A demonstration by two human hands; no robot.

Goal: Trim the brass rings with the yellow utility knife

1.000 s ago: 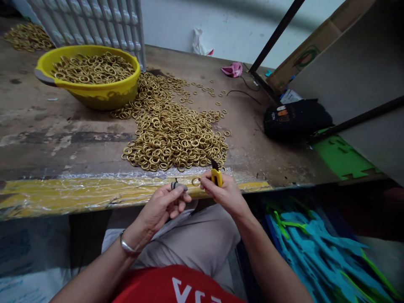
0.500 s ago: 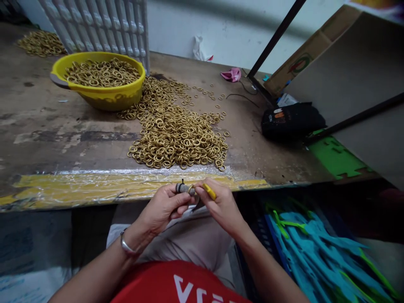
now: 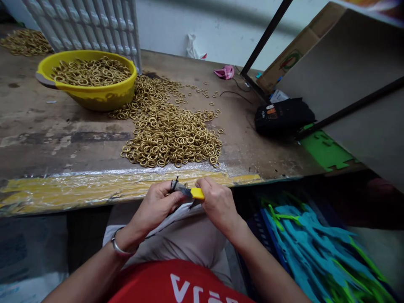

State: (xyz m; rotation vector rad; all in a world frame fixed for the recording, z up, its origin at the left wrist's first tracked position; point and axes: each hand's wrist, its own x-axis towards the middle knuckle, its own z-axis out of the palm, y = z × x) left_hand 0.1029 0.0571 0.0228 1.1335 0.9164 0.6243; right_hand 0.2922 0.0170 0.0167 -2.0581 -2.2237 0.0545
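Note:
My left hand (image 3: 159,204) is closed in a pinch at the table's front edge, with a grey wrap (image 3: 179,186) tied by black cord over a finger. A small gold-coloured ring (image 3: 186,184) shows at its fingertips, mostly hidden behind the blade. My right hand (image 3: 219,204) grips a small knife by its yellow handle (image 3: 198,193). The dark knife blade points left and lies against the wrapped finger. Just beyond both hands, a heap of gold-coloured rings (image 3: 173,139) spreads over the table.
Farther left stands a yellow basin (image 3: 101,94) full of rings, before a ribbed translucent panel (image 3: 91,29). A black pouch (image 3: 284,115) and a pink cloth (image 3: 224,72) lie to the right. Below the table on the right, a blue crate holds turquoise and green pieces (image 3: 315,240).
My right hand has turned the knife, so its yellow handle now points toward my left hand and the blade lies against the wrapped finger. The view has shifted slightly right.

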